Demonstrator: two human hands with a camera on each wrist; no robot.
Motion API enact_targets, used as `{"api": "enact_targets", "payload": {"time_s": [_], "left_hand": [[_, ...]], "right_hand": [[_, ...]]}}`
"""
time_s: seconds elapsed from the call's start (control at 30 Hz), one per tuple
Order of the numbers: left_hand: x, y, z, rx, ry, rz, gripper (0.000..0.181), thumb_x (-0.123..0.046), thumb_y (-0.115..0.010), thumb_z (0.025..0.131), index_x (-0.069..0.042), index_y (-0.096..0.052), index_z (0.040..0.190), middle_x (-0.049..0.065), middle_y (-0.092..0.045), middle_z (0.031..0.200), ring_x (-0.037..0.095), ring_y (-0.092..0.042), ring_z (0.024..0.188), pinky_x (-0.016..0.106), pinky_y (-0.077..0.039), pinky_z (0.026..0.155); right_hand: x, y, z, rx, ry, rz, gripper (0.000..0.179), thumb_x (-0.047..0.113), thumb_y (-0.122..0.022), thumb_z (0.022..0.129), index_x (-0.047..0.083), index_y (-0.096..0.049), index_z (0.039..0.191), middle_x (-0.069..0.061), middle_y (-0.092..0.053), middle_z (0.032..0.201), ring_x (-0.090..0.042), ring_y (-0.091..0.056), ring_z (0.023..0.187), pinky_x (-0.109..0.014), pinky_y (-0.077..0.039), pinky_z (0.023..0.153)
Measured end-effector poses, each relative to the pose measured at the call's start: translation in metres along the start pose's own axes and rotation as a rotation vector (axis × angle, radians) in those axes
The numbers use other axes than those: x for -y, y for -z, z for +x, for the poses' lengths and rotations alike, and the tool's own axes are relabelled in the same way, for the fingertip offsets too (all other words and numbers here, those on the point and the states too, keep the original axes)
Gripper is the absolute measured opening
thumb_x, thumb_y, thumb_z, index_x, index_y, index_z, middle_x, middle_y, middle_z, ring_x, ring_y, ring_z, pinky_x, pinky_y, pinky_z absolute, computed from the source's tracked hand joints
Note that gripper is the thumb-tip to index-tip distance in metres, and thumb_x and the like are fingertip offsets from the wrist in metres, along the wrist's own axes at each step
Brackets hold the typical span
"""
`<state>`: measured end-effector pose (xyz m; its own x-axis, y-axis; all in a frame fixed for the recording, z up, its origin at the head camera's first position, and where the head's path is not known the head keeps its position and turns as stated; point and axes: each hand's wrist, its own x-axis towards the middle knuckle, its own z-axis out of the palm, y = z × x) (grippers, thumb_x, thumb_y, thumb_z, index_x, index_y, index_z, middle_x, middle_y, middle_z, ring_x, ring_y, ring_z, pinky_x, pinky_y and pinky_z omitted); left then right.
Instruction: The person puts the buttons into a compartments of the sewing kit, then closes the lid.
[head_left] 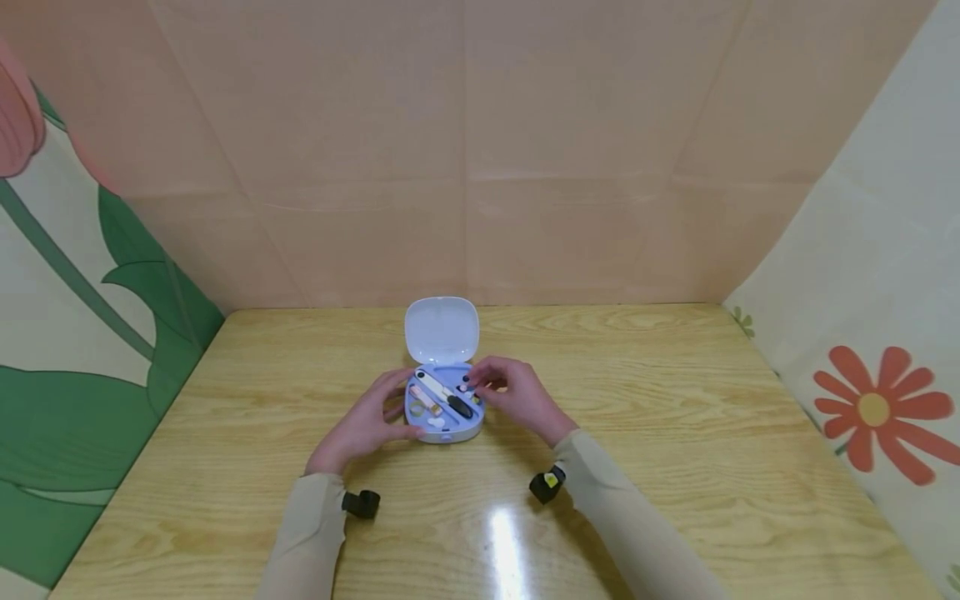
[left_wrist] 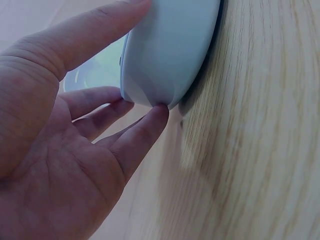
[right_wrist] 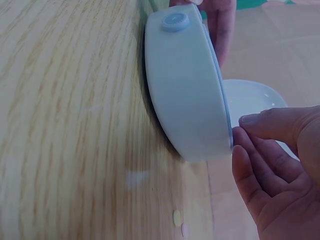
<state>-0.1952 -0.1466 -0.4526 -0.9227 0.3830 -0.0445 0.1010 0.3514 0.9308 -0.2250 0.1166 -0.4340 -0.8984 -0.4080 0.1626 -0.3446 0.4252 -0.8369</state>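
A small blue-and-white case [head_left: 459, 434] stands on the table with its white lid [head_left: 441, 330] raised at the back. My left hand [head_left: 367, 423] holds it from the left, thumb at the front and fingers along the side. In its compartments lie a white tool with a black handle [head_left: 460, 407], a pink-and-white piece [head_left: 425, 400], a yellowish ring [head_left: 417, 409] and a white piece [head_left: 436, 422]. My right hand [head_left: 517, 392] is at the right rim, thumb and fingertips close together beside a small black bit [head_left: 466, 378]; whether they hold it is hidden.
The wooden table [head_left: 645, 400] ends at a plain pinkish backdrop [head_left: 585, 208]. Floral sheets hang at both sides. Black wrist devices [head_left: 362, 503] sit at the sleeves. Small yellow and pink spots [right_wrist: 177, 218] show beyond the case in the right wrist view.
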Motion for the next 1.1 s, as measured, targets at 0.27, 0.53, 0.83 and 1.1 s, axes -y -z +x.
{"api": "enact_targets", "payload": {"time_s": [0.27,0.53,0.83,1.1], "left_hand": [[0.001,0.000,0.000,0.001,0.003,-0.004,0.089,-0.014,-0.083,0.073,-0.018,-0.036,0.147,-0.001,-0.032,0.146,0.025,-0.039,0.130,0.030,-0.039,0.106],[0.002,0.002,-0.001,0.007,-0.036,-0.021,0.090,-0.013,-0.084,0.072,-0.014,-0.035,0.147,0.005,-0.031,0.147,0.029,-0.038,0.131,0.035,-0.038,0.107],[0.000,0.003,-0.001,0.002,-0.019,-0.025,0.090,-0.014,-0.084,0.072,-0.017,-0.035,0.147,0.002,-0.031,0.146,0.027,-0.038,0.131,0.032,-0.039,0.107],[-0.001,0.002,-0.001,0.006,-0.019,-0.036,0.090,-0.011,-0.084,0.072,-0.015,-0.035,0.147,0.003,-0.031,0.147,0.027,-0.039,0.131,0.031,-0.039,0.106]], "right_hand": [[0.002,0.005,-0.003,0.026,0.019,0.009,0.018,-0.004,-0.067,0.086,0.001,-0.067,0.103,-0.008,-0.068,0.097,-0.018,-0.063,0.089,-0.032,-0.057,0.080],[0.000,0.014,-0.006,0.003,-0.011,-0.018,0.018,-0.001,-0.067,0.087,0.004,-0.067,0.105,-0.004,-0.067,0.097,-0.014,-0.062,0.089,-0.032,-0.056,0.082],[-0.011,0.022,-0.008,-0.010,-0.014,-0.031,0.019,-0.002,-0.067,0.087,0.002,-0.067,0.106,-0.008,-0.067,0.098,-0.016,-0.062,0.090,-0.035,-0.056,0.082],[-0.023,0.026,-0.012,-0.028,-0.036,-0.030,0.020,-0.003,-0.067,0.087,0.001,-0.066,0.106,-0.010,-0.067,0.099,-0.017,-0.062,0.089,-0.036,-0.056,0.081]]}}
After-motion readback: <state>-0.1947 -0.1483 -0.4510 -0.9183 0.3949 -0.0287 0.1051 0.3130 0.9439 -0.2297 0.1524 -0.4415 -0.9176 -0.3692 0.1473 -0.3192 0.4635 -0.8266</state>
